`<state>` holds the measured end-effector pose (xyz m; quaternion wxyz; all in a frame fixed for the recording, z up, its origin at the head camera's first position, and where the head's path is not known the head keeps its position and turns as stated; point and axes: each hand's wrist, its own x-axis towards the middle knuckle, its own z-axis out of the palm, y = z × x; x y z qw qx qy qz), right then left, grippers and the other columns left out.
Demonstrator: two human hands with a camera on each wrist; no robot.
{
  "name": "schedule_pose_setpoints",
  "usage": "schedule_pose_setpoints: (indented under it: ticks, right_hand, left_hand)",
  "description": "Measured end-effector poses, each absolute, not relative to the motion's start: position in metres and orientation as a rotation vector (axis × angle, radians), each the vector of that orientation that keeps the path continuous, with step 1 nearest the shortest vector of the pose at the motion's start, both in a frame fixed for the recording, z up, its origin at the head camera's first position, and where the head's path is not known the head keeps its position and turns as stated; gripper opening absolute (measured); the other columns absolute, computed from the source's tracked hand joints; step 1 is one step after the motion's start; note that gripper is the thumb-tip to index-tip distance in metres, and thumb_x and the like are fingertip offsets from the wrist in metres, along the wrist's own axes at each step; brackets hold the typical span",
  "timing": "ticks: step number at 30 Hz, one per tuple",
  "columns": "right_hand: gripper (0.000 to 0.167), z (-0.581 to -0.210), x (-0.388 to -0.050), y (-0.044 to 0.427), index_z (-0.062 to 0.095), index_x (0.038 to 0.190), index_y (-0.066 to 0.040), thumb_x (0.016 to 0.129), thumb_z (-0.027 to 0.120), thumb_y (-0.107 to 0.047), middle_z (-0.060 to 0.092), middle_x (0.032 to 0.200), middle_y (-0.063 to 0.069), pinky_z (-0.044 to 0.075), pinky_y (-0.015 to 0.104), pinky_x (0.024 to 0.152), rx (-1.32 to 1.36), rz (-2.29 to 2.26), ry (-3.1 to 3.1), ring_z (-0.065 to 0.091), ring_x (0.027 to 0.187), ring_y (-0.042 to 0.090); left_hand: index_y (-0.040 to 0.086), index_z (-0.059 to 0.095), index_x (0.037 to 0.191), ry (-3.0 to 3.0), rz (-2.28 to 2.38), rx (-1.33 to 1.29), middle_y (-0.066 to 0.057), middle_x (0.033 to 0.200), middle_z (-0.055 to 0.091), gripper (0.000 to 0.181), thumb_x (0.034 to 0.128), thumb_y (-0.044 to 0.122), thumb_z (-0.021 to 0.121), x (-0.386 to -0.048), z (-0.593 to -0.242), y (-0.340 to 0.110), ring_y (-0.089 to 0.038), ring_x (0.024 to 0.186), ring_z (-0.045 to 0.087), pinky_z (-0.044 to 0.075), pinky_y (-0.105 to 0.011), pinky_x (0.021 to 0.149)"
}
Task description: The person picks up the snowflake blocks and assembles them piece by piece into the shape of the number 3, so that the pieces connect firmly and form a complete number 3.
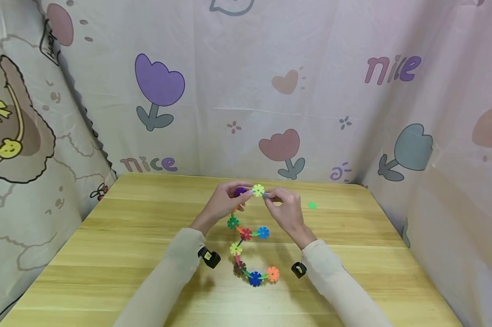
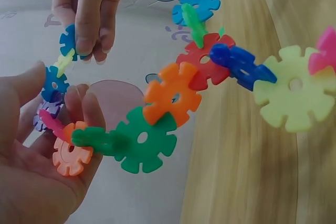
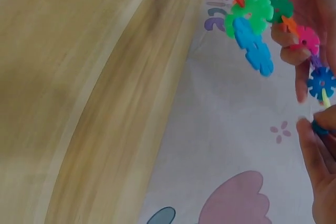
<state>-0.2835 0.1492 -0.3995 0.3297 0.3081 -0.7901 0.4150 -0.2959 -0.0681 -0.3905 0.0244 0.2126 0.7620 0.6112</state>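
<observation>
A chain of interlocking snowflake discs [image 1: 246, 234] in many colours hangs below my left hand [image 1: 223, 202], bending back toward me. My left hand holds its upper end, with the thumb beside a blue disc [image 2: 55, 81] and an orange disc [image 2: 72, 156] against the fingers. My right hand [image 1: 287, 209] pinches another blue disc [image 2: 68, 40] between thumb and fingers. A yellow disc [image 1: 258, 190] links these two blue discs, between the hands. A side branch ends in a light blue disc [image 3: 253, 46]. At the lower end is an orange disc [image 1: 273, 274].
A loose bright green piece [image 1: 312, 205] lies on the wooden table [image 1: 127, 254], right of my right hand. Printed curtains [image 1: 229, 91] hang behind the table and along its sides. Black wrist devices [image 1: 209, 257] sit at both cuffs.
</observation>
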Motion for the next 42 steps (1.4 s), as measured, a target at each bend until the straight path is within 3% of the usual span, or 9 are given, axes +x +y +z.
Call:
schedule_pose_setpoints:
  ticks: [6,10,16,23,25,29,33,42]
  right_hand:
    - [0.021,-0.397,-0.290,0.169,0.076,0.104,0.002,0.085,0.076,0.010,0.078,0.104,0.018,0.065,0.038,0.076,0.912,1.089,-2.274,0.077,0.088,0.031]
    - [0.028,-0.399,-0.298,0.193,0.073,0.117,0.003,0.089,0.069,0.007,0.076,0.115,0.020,0.063,0.048,0.085,0.768,1.043,-2.490,0.075,0.097,0.035]
    - [0.027,-0.419,-0.321,0.238,0.071,0.118,0.006,0.094,0.060,0.002,0.073,0.121,0.025,0.057,0.056,0.095,0.409,0.912,-2.734,0.070,0.109,0.042]
    - [0.038,-0.442,-0.337,0.276,0.066,0.127,0.006,0.090,0.058,0.003,0.063,0.135,0.031,0.045,0.062,0.110,0.166,0.843,-2.977,0.058,0.126,0.050]
    - [0.038,-0.446,-0.339,0.281,0.065,0.128,0.006,0.091,0.058,0.004,0.061,0.137,0.032,0.042,0.064,0.113,0.135,0.828,-3.011,0.056,0.129,0.051]
    - [0.033,-0.450,-0.340,0.287,0.065,0.128,0.007,0.096,0.059,0.002,0.061,0.135,0.033,0.046,0.062,0.110,0.098,0.804,-3.032,0.058,0.125,0.051]
    - [0.030,-0.451,-0.341,0.287,0.065,0.127,0.007,0.099,0.061,-0.001,0.063,0.133,0.033,0.050,0.060,0.107,0.071,0.826,-3.010,0.061,0.122,0.049]
    - [0.032,-0.454,-0.343,0.284,0.068,0.123,0.006,0.091,0.067,0.005,0.065,0.131,0.032,0.050,0.060,0.106,0.099,0.849,-2.993,0.061,0.121,0.048]
  left_hand:
    - [0.016,0.067,0.137,2.374,1.847,0.752,-0.009,0.096,0.068,0.035,0.1034,0.026,0.065,-0.298,-0.389,-0.072,-0.029,0.078,0.064,0.064,-0.047,0.074]
    - [0.015,0.067,0.137,2.392,1.841,0.761,-0.008,0.095,0.066,0.034,0.1042,0.024,0.063,-0.299,-0.388,-0.076,-0.032,0.080,0.064,0.064,-0.046,0.073]
    - [0.016,0.067,0.136,2.397,1.828,0.731,-0.007,0.093,0.064,0.033,0.1039,0.024,0.064,-0.297,-0.388,-0.079,-0.045,0.087,0.063,0.064,-0.043,0.073]
    - [0.016,0.067,0.137,2.409,1.809,0.733,-0.006,0.093,0.064,0.034,0.1038,0.026,0.064,-0.298,-0.390,-0.080,-0.031,0.081,0.064,0.064,-0.038,0.071]
    - [0.016,0.067,0.136,2.409,1.808,0.731,-0.007,0.094,0.064,0.034,0.1038,0.026,0.064,-0.298,-0.390,-0.079,-0.034,0.082,0.064,0.064,-0.036,0.071]
    - [0.016,0.067,0.136,2.409,1.806,0.731,-0.009,0.096,0.066,0.033,0.1040,0.025,0.064,-0.297,-0.389,-0.079,-0.042,0.085,0.064,0.063,-0.033,0.070]
    - [0.015,0.067,0.136,2.414,1.802,0.735,-0.008,0.096,0.066,0.033,0.1040,0.025,0.064,-0.296,-0.389,-0.079,-0.036,0.082,0.064,0.063,-0.031,0.069]
    - [0.014,0.068,0.135,2.419,1.802,0.742,-0.009,0.094,0.065,0.033,0.1040,0.024,0.064,-0.296,-0.391,-0.081,-0.023,0.077,0.063,0.064,-0.043,0.071]
